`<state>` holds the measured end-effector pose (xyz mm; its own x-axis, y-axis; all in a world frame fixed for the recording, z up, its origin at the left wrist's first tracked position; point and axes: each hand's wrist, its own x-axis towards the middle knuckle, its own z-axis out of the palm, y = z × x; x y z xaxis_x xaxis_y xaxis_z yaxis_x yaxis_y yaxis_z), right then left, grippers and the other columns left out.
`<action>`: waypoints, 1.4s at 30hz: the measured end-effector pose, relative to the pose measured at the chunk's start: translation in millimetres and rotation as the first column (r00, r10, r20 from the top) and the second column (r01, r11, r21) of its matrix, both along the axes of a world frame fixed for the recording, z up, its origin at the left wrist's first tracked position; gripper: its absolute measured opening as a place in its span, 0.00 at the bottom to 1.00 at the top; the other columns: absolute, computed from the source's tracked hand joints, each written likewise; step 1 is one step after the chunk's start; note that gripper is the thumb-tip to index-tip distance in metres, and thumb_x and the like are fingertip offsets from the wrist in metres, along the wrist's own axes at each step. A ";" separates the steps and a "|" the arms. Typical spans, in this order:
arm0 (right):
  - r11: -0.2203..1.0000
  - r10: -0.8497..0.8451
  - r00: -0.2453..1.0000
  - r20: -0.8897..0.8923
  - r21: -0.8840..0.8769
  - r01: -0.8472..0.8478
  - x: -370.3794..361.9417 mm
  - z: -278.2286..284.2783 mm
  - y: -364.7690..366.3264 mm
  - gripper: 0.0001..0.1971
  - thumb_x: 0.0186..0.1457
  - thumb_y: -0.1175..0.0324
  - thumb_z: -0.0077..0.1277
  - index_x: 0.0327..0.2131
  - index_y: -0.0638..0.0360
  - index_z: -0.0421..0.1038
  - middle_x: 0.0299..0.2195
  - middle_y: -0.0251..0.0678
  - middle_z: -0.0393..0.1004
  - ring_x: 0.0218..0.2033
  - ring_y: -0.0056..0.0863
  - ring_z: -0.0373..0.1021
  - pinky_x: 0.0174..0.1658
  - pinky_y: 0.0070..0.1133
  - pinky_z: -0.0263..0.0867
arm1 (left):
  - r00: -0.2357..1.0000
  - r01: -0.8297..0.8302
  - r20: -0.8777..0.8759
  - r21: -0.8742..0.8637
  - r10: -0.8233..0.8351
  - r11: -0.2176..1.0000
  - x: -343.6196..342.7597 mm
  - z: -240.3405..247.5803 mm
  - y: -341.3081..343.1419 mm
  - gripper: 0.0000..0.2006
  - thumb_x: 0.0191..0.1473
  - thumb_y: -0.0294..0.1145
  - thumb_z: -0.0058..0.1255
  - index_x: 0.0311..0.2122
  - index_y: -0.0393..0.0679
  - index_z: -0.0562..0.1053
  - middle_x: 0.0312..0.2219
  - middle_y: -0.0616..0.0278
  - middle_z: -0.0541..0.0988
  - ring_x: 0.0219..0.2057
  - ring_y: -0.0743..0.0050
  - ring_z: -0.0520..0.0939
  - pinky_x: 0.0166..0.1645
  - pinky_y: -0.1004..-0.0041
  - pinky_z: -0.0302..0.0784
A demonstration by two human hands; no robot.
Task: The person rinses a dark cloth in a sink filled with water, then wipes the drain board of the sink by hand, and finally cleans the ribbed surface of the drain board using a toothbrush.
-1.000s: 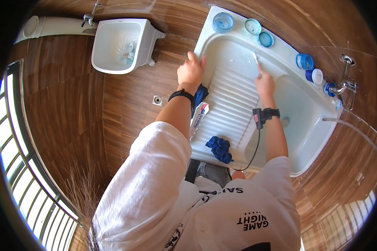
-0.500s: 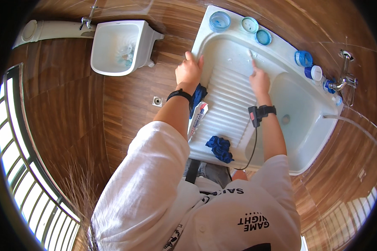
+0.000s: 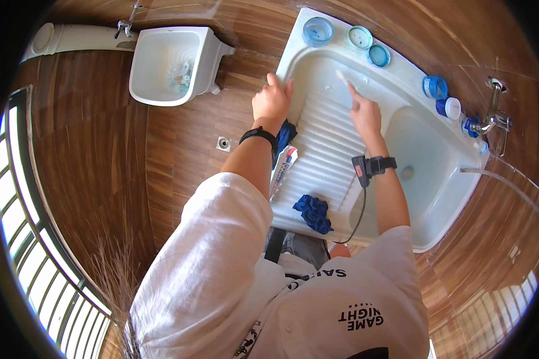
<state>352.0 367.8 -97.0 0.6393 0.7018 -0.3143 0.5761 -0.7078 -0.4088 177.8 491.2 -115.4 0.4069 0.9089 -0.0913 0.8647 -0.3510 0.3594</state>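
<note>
The right hand (image 3: 366, 116) pinches a brush (image 3: 341, 75), seemingly scrubbing the far sink (image 3: 323, 143), needing steady pressure; the left hand (image 3: 270, 100) grips the left edge.

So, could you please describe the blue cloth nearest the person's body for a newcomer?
Find the white sink, then its ridged washboard. The blue cloth lies crumpled at the near end; unlike the second cloth, it is away from the left rim.

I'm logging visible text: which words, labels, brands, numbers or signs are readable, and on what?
I won't copy wording, only place it:
Shirt: dark lettering, readable.
White pack: small print, partly blurred.
Jars: any print too small to read.
Basin: small rim mark, unreadable.
Wrist device: red patch, no readable text.
</note>
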 end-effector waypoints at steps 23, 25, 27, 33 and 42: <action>0.997 -0.073 0.996 0.042 -0.018 0.074 -0.5 -1.4 -9.6 0.23 0.45 0.74 0.40 0.46 0.36 0.64 0.25 0.49 0.71 0.27 0.45 0.69 0.33 0.34 0.64 | 1.000 0.008 -0.016 -0.010 -0.008 1.000 0.0 -1.6 -1.4 0.20 0.50 0.50 0.40 0.28 0.39 0.58 0.13 0.50 0.72 0.16 0.50 0.76 0.20 0.61 0.73; 0.996 -0.056 0.997 0.058 -0.064 0.060 2.9 -4.6 -7.8 0.23 0.46 0.73 0.41 0.47 0.37 0.64 0.25 0.49 0.71 0.27 0.45 0.69 0.33 0.34 0.64 | 1.000 0.005 -0.020 -0.008 -0.005 1.000 -0.5 -2.3 -1.3 0.20 0.50 0.50 0.40 0.28 0.39 0.58 0.13 0.50 0.72 0.16 0.51 0.76 0.20 0.61 0.73; 0.991 -0.007 0.996 0.088 -0.130 0.019 3.8 -9.3 -6.5 0.23 0.46 0.72 0.41 0.47 0.37 0.63 0.25 0.50 0.71 0.28 0.44 0.69 0.33 0.33 0.64 | 1.000 0.006 -0.023 -0.009 -0.006 1.000 0.0 -3.8 -1.7 0.20 0.49 0.50 0.40 0.28 0.39 0.58 0.13 0.50 0.72 0.16 0.51 0.76 0.20 0.61 0.73; 0.994 -0.023 0.994 0.102 -0.109 0.034 12.0 -18.9 -13.3 0.21 0.48 0.71 0.40 0.48 0.38 0.63 0.26 0.47 0.71 0.28 0.43 0.69 0.33 0.32 0.64 | 1.000 0.002 -0.024 -0.028 -0.003 1.000 1.0 -4.5 -1.3 0.21 0.49 0.50 0.40 0.28 0.39 0.58 0.12 0.51 0.72 0.16 0.51 0.76 0.20 0.62 0.73; 0.997 -0.065 0.998 0.013 -0.052 0.066 25.5 -15.5 -9.6 0.21 0.48 0.70 0.40 0.48 0.37 0.63 0.28 0.48 0.71 0.31 0.44 0.68 0.35 0.32 0.64 | 1.000 -0.011 -0.022 -0.015 0.011 1.000 -1.6 -2.6 0.8 0.21 0.49 0.50 0.40 0.28 0.39 0.59 0.12 0.51 0.72 0.15 0.53 0.76 0.19 0.63 0.73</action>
<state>377.5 358.2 -112.6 0.6870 0.6413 -0.3416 0.5324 -0.7642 -0.3640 176.1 492.0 -118.0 0.3945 0.9118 -0.1137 0.8761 -0.3359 0.3459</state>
